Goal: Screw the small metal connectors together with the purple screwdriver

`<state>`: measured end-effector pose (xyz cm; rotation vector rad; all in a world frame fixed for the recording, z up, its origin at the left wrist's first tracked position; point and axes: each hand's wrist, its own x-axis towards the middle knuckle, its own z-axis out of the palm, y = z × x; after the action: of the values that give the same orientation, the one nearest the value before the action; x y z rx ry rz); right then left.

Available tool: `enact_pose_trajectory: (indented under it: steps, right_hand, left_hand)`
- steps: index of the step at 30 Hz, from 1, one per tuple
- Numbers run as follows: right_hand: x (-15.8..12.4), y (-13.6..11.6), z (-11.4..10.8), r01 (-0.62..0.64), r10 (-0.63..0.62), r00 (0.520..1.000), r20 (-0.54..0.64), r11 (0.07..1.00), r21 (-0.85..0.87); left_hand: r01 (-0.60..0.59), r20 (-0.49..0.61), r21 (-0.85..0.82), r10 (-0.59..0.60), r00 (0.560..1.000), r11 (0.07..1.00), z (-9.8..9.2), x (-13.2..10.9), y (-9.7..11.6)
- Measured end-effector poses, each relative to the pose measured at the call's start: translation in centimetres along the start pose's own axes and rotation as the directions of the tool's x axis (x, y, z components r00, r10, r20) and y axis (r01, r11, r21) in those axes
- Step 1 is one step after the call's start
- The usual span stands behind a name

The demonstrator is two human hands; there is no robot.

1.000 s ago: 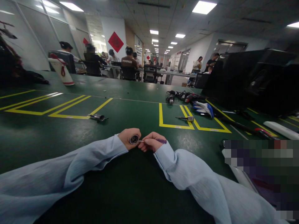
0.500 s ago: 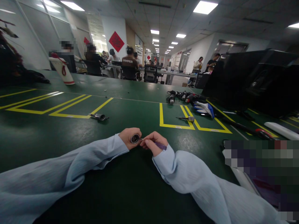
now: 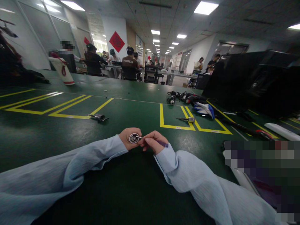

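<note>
The right hand (image 3: pixel 154 142) pinches a thin tool (image 3: pixel 163 144) with a purple handle. The left hand (image 3: pixel 127 135) is curled tight around a round metal part (image 3: pixel 133 138), with its open end showing. The part is just left of the right hand, above the green table (image 3: pixel 138 114). The tool's thin rod reaches the part's rim; I can't tell if it touches inside.

Past the hands, one small metal piece (image 3: pixel 100 117) lies left and another (image 3: pixel 191 120) lies right, on yellow tape (image 3: pixel 161 115). White stickers (image 3: pixel 178 127) on the tape are too small to read. Farther off, a person's brown top (image 3: pixel 128 62) says "PUMPKIN". The mark on the red diamond sign (image 3: pixel 117 41) is too blurry to read.
</note>
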<state>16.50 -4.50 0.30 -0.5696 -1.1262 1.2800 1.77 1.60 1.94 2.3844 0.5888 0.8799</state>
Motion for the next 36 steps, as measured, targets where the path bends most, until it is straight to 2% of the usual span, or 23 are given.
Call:
enact_pose_trajectory:
  steps: [5,9,13,16,18,20,23,25,26,28,32,36]
  right_hand:
    - [-0.2,-0.3,0.3,0.014,-0.017,0.999,-0.050,0.997,-0.071]
    - [-0.2,-0.3,0.3,-0.022,0.017,0.998,-0.062,0.995,-0.094]
    - [0.1,0.0,0.1,-0.093,0.093,0.996,-0.006,0.996,0.008]
    - [0.1,-0.2,0.1,-0.124,0.124,0.992,0.002,0.991,0.053]
    - [-0.1,-0.5,0.2,-0.092,0.091,0.995,-0.034,0.995,-0.047]
    - [-0.4,-0.7,0.3,-0.044,0.022,0.996,-0.087,0.967,-0.252]
    - [-0.9,-0.6,0.4,0.010,-0.094,0.989,-0.115,0.812,-0.583]
    - [-1.0,-0.4,0.5,0.019,-0.127,0.986,-0.105,0.721,-0.693]
    - [-1.0,-0.4,0.5,0.004,-0.118,0.987,-0.113,0.710,-0.704]
    - [-0.8,-0.6,0.6,-0.061,-0.056,0.985,-0.161,0.765,-0.641]
    - [-0.3,-1.5,0.9,-0.177,0.096,0.969,-0.227,0.914,-0.365]
    - [0.0,-2.1,0.8,-0.212,0.163,0.960,-0.225,0.954,-0.210]
  left_hand:
    - [0.047,-0.062,0.154,-0.038,0.997,0.987,0.1,0.0,0.4]
    - [0.026,-0.027,0.262,-0.020,0.999,0.965,0.0,-0.1,0.4]
    - [-0.023,0.055,0.217,0.011,0.998,0.976,-0.1,-0.3,0.1]
    - [-0.047,0.074,0.177,0.034,0.997,0.983,-0.1,-0.3,0.1]
    - [-0.049,0.080,0.197,0.034,0.996,0.979,-0.1,-0.3,0.1]
    - [-0.051,0.105,0.258,0.025,0.994,0.965,0.1,-0.3,0.2]
    - [-0.064,0.149,0.367,0.009,0.989,0.928,0.3,-0.3,0.1]
    - [-0.067,0.166,0.410,-0.002,0.986,0.910,0.3,-0.3,0.1]
    - [-0.067,0.172,0.421,-0.007,0.985,0.904,0.3,-0.4,0.2]
    - [-0.068,0.182,0.436,-0.014,0.983,0.897,0.3,-0.4,0.3]
    - [-0.044,0.193,0.473,-0.055,0.980,0.880,0.2,-0.4,0.6]
    - [0.015,0.189,0.508,-0.129,0.973,0.861,0.2,-0.3,0.6]
